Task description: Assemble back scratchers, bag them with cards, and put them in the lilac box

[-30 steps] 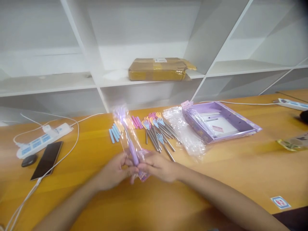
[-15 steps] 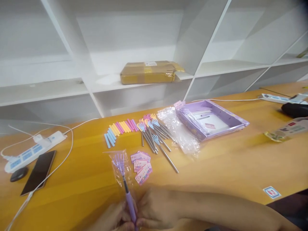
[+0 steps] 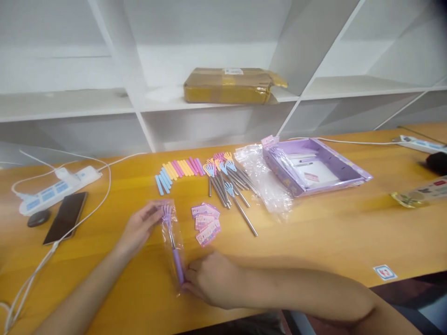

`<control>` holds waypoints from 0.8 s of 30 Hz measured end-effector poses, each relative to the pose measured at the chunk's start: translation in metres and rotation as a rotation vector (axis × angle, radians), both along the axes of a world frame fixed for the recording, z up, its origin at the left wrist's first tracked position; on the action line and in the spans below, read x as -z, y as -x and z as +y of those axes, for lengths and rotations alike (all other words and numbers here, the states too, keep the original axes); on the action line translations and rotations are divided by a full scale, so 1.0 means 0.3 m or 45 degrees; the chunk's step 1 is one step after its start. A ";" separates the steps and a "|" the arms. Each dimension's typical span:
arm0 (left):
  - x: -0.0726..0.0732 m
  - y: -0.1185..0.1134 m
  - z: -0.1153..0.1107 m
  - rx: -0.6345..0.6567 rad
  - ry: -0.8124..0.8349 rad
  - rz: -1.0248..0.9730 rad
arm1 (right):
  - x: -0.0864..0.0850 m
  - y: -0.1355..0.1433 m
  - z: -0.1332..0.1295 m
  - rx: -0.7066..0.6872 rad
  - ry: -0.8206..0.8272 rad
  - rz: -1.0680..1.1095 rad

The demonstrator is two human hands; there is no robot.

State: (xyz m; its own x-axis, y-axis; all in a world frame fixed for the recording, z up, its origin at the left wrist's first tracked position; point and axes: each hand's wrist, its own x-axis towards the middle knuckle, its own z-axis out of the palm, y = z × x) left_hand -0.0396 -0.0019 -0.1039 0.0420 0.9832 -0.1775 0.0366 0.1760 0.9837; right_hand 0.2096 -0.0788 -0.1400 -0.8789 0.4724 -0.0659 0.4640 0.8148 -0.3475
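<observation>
A purple claw-headed stick (image 3: 172, 242) lies inside a clear plastic bag (image 3: 177, 228) over the table. My left hand (image 3: 141, 225) pinches the bag's top end beside the claw. Closed at the bottom end, my right hand (image 3: 213, 279) grips the bag by the purple handle. Pink printed cards (image 3: 206, 224) are fanned out right of the bag. Behind them sit several claw heads on metal rods (image 3: 223, 179) in a pile, with one blue-clawed rod (image 3: 244, 214) in front. Coloured tubes (image 3: 181, 168) in blue, yellow, pink and purple form a row.
A purple tray box (image 3: 349, 181) stands at the right rear beside clear bags (image 3: 261, 179). On the left are a power strip (image 3: 59, 190), a phone (image 3: 66, 217), a mouse (image 3: 38, 217) and cables. A taped carton (image 3: 226, 86) rests on the shelf.
My left hand has moved up from the handle to the bag's claw end. The bagged stick now lies lower and straighter, and my right hand stays at its handle. The view has shifted.
</observation>
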 end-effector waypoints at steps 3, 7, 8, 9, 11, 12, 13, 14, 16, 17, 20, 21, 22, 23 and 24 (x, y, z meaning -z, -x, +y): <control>0.001 -0.022 0.060 -0.063 -0.048 -0.189 | 0.002 0.011 -0.011 0.023 -0.035 -0.018; 0.061 -0.030 0.062 -0.161 -0.061 -0.202 | -0.032 -0.058 0.036 0.146 0.006 0.103; 0.078 -0.025 0.060 -0.207 -0.099 -0.160 | -0.036 -0.088 0.062 0.206 -0.007 0.166; 0.093 -0.019 0.058 -0.251 -0.145 -0.106 | -0.036 -0.122 0.092 0.266 -0.045 0.242; 0.116 -0.006 0.059 -0.295 -0.222 -0.003 | -0.023 -0.186 0.154 0.390 -0.151 0.390; 0.124 0.000 0.062 -0.290 -0.233 0.030 | -0.011 -0.213 0.180 0.413 -0.195 0.442; 0.129 0.004 0.066 -0.269 -0.227 0.056 | 0.001 -0.233 0.201 0.433 -0.204 0.459; 0.133 0.007 0.069 -0.241 -0.216 0.076 | 0.012 -0.246 0.216 0.444 -0.198 0.461; 0.140 0.011 0.074 -0.194 -0.202 0.109 | 0.031 -0.248 0.228 0.445 -0.156 0.434; 0.144 0.012 0.076 -0.185 -0.204 0.125 | 0.037 -0.241 0.228 0.442 -0.136 0.424; 0.157 0.015 0.073 -0.178 -0.213 0.152 | 0.052 -0.208 0.219 0.449 -0.103 0.453; 0.160 0.016 0.070 -0.171 -0.209 0.156 | 0.057 -0.199 0.219 0.464 -0.091 0.483; 0.163 0.016 0.067 -0.159 -0.202 0.161 | 0.061 -0.194 0.219 0.484 -0.075 0.518; 0.165 0.016 0.065 -0.147 -0.196 0.165 | 0.064 -0.191 0.222 0.510 -0.055 0.558; 0.167 0.015 0.062 -0.133 -0.191 0.168 | 0.066 -0.191 0.225 0.536 -0.036 0.605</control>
